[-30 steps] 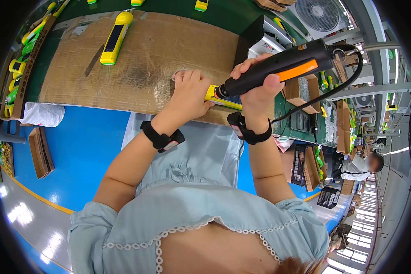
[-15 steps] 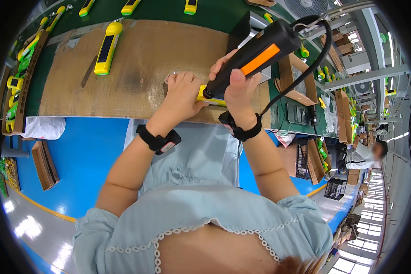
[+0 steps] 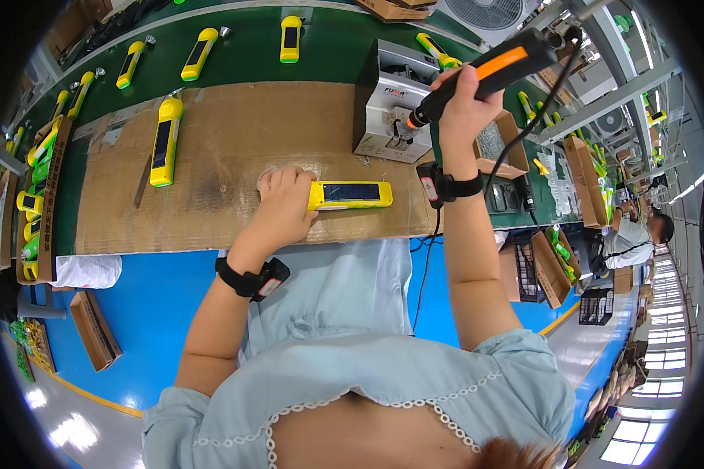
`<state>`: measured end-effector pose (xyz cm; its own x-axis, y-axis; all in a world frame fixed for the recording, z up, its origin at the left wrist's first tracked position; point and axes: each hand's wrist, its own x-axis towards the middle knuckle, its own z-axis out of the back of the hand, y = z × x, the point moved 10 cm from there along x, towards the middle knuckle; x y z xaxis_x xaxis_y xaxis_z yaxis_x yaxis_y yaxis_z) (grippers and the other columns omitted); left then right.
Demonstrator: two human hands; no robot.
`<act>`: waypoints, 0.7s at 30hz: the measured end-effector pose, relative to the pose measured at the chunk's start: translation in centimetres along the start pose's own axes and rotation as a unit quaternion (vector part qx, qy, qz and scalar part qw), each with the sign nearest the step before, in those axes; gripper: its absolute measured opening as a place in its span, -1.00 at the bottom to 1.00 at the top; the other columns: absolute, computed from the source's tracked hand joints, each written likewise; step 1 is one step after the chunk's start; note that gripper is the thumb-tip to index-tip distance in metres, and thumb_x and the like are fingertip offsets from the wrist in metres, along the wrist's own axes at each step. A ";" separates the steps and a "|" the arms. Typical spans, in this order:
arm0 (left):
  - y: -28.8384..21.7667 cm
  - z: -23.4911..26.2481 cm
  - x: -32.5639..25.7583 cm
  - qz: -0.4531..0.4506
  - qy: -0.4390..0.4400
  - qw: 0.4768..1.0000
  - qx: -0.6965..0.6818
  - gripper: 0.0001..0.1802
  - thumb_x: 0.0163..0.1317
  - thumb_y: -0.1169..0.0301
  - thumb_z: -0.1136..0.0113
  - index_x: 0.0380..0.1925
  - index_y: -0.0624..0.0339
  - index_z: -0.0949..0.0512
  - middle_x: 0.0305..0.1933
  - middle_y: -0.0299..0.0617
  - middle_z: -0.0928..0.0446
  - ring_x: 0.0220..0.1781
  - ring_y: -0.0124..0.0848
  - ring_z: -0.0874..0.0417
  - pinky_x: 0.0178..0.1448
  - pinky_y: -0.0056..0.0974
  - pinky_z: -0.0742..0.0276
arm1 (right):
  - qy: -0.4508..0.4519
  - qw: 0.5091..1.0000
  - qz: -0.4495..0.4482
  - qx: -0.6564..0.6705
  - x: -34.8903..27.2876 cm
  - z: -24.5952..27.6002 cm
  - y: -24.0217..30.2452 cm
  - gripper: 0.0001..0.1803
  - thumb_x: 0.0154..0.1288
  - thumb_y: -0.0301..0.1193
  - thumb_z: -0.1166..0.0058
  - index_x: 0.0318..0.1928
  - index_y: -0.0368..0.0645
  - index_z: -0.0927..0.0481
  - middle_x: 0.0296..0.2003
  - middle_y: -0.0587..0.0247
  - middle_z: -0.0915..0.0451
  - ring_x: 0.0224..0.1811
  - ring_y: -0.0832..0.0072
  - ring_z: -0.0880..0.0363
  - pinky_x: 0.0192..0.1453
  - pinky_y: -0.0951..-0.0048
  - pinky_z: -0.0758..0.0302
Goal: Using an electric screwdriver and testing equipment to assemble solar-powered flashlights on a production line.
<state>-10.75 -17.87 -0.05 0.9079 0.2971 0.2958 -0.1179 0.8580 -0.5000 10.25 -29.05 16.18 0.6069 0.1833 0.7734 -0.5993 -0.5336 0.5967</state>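
My left hand (image 3: 285, 205) is closed round the head end of a yellow flashlight (image 3: 356, 195) that lies flat on the cardboard, its dark panel facing up. In my right hand (image 3: 471, 109) is a black electric screwdriver (image 3: 493, 70) with an orange stripe, tilted so its tip points down to the left. That tip is at the front of a silver screw feeder box (image 3: 387, 109); whether it touches a screw is too small to tell. Another yellow flashlight (image 3: 164, 142) with a green end lies at the left of the cardboard.
A cardboard sheet (image 3: 235, 125) covers the near part of the green bench (image 3: 246, 55). Several yellow flashlights stand along the far side. Open boxes of parts flank the bench at left (image 3: 45, 211) and right (image 3: 516, 152). The screwdriver's cable (image 3: 520, 137) hangs beside my right forearm.
The screwdriver has gone from the flashlight up and right to the screw feeder, in my right hand. My left hand stays on the flashlight, and the whole view has shifted.
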 end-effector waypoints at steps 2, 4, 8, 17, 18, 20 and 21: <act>-0.1 -0.1 -0.1 -0.002 0.015 1.000 0.003 -0.46 -0.09 0.48 -0.28 -0.03 0.21 -0.37 0.00 0.00 -0.33 0.14 -0.01 -0.26 0.32 0.01 0.01 | 0.004 0.999 -0.023 -0.032 -0.3 0.0 -0.9 -0.77 0.24 -0.39 -0.12 -0.29 -0.25 -0.36 -0.59 0.24 -0.51 -0.63 0.56 -0.48 -0.52 0.59 -0.42; -0.1 0.0 0.0 -0.007 0.012 1.000 0.005 -0.46 -0.09 0.49 -0.27 -0.02 0.22 -0.37 0.00 0.01 -0.32 0.14 -0.01 -0.26 0.32 0.01 0.00 | 0.024 0.998 -0.054 -0.033 0.0 -0.2 -1.8 -0.77 0.24 -0.39 -0.13 -0.30 -0.24 -0.36 -0.60 0.24 -0.51 -0.64 0.56 -0.48 -0.53 0.59 -0.41; -0.4 0.2 -0.3 -0.019 -0.003 1.000 -0.004 -0.44 -0.10 0.51 -0.26 0.00 0.25 -0.35 0.02 0.03 -0.30 0.15 0.00 -0.24 0.33 0.02 0.00 | 0.078 0.990 -0.116 -0.014 -0.5 -1.3 -2.8 -0.70 0.29 -0.25 -0.05 -0.31 -0.26 -0.37 -0.61 0.18 -0.49 -0.65 0.48 -0.48 -0.57 0.53 -0.42; -0.7 0.1 -0.6 -0.022 -0.028 0.999 -0.012 -0.37 -0.12 0.53 -0.29 0.04 0.26 -0.33 0.02 0.04 -0.27 0.16 0.04 -0.23 0.36 0.11 0.04 | 0.118 0.972 -0.168 0.111 -7.2 -6.6 0.9 -0.32 0.10 0.19 -0.05 -0.23 -0.27 -0.38 -0.56 0.11 -0.46 -0.57 0.37 -0.49 -0.46 0.37 -0.50; -0.6 0.1 -0.7 -0.019 -0.026 0.999 -0.011 -0.37 -0.12 0.53 -0.29 0.04 0.26 -0.33 0.02 0.04 -0.27 0.16 0.04 -0.23 0.36 0.11 0.04 | 0.122 0.972 -0.166 0.115 -7.6 -7.3 1.1 -0.30 0.07 0.21 -0.08 -0.23 -0.26 -0.38 -0.55 0.14 -0.46 -0.56 0.37 -0.50 -0.44 0.38 -0.51; -0.6 0.1 -0.8 -0.013 -0.026 0.999 -0.017 -0.36 -0.13 0.54 -0.28 0.05 0.25 -0.33 0.02 0.03 -0.28 0.15 0.04 -0.24 0.36 0.11 0.05 | 0.136 0.968 -0.176 0.115 -8.0 -8.5 0.9 -0.30 0.07 0.21 -0.09 -0.22 -0.27 -0.37 -0.55 0.13 -0.47 -0.55 0.38 -0.51 -0.44 0.40 -0.51; -0.5 0.1 -0.8 -0.012 -0.027 0.999 -0.017 -0.36 -0.13 0.54 -0.28 0.05 0.25 -0.33 0.02 0.03 -0.28 0.15 0.04 -0.24 0.36 0.11 0.05 | 0.142 0.966 -0.182 0.117 -8.2 -9.0 0.7 -0.30 0.07 0.21 -0.10 -0.22 -0.27 -0.37 -0.54 0.13 -0.48 -0.55 0.38 -0.51 -0.45 0.41 -0.51</act>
<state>-11.46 -18.53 0.07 0.8871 0.2996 0.3512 -0.0821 0.8510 -0.5187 0.14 -23.48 12.22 0.5672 0.5952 0.5692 -0.2183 -0.5578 0.8008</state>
